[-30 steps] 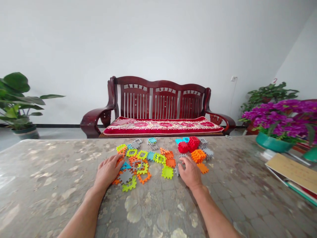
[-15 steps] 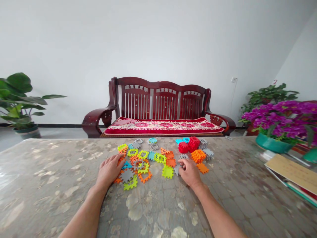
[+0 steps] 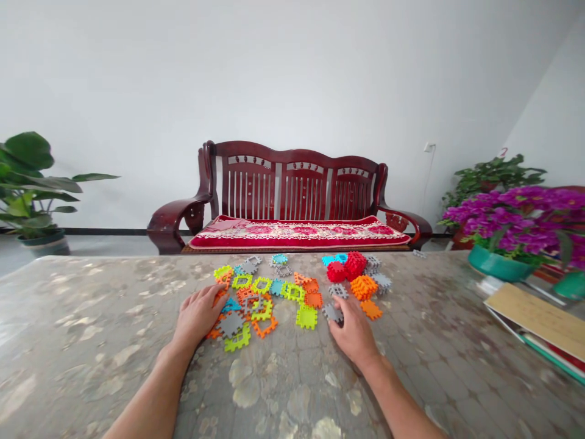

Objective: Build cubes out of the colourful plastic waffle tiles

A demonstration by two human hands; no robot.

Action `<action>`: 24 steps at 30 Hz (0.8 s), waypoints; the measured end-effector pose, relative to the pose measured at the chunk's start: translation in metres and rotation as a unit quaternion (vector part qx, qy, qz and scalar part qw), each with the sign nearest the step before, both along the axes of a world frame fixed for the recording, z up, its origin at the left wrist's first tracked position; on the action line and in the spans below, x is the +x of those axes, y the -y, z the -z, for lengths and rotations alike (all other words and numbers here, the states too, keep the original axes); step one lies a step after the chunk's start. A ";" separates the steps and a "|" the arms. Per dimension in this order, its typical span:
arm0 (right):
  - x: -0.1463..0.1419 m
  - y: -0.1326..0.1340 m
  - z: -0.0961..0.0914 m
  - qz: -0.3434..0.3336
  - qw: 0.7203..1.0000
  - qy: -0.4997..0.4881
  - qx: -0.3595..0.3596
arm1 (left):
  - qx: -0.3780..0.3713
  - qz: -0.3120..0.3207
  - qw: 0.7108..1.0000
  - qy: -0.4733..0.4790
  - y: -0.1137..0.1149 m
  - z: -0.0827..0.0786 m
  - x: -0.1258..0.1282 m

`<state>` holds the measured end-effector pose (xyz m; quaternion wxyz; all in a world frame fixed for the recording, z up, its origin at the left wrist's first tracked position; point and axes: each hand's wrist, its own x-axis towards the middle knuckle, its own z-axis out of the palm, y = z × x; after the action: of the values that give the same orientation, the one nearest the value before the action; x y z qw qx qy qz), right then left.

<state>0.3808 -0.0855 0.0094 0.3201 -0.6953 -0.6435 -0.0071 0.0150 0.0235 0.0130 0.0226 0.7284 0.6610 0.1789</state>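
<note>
While the right hand lies open, palm down, with its fingertips just touching the near edge of a flat grey tile and nothing clamped between thumb and fingers, the tile could easily skate away across the glossy tabletop instead of lifting. It is thin, lies flush on the surface and offers only its toothed rim to catch. A push from the fingertips would probably drive it into the lime tile just beside it on the left, or towards the orange tile on the right, and muddle the loose spread. The left hand rests flat and relaxed, fingers apart, on the left edge of the pile, gripping nothing. Any drag of that palm could sweep the grey and orange pieces under it out of place. The built red cubes and the orange cube stand farther back, apart from both hands, and look safe from a stray knock. Against half a second ago, the right hand has drawn back a little towards the person, so the grey tile now shows almost whole ahead of the fingertips where the hand then partly covered it, and a second grey tile behind it is plainer. The left hand has hardly shifted.
</note>
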 end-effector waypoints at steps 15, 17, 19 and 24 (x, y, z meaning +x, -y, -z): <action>0.010 0.008 -0.013 0.043 0.995 0.059 -0.073 | 0.001 -0.002 1.000 -0.011 -0.001 0.001 -0.002; 0.010 0.007 -0.011 0.046 0.995 0.056 -0.067 | 0.004 -0.002 1.000 -0.013 -0.001 0.001 -0.001; 0.009 0.007 -0.009 0.041 0.997 0.042 -0.058 | 0.006 -0.001 1.000 -0.011 -0.001 0.001 -0.001; 0.004 0.007 -0.011 -0.013 1.000 -0.015 0.006 | 0.006 -0.003 1.000 -0.001 -0.001 0.001 -0.001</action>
<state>0.3849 -0.0929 0.0203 0.3340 -0.6850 -0.6475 0.0030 0.0135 0.0246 0.0115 0.0176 0.7267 0.6621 0.1824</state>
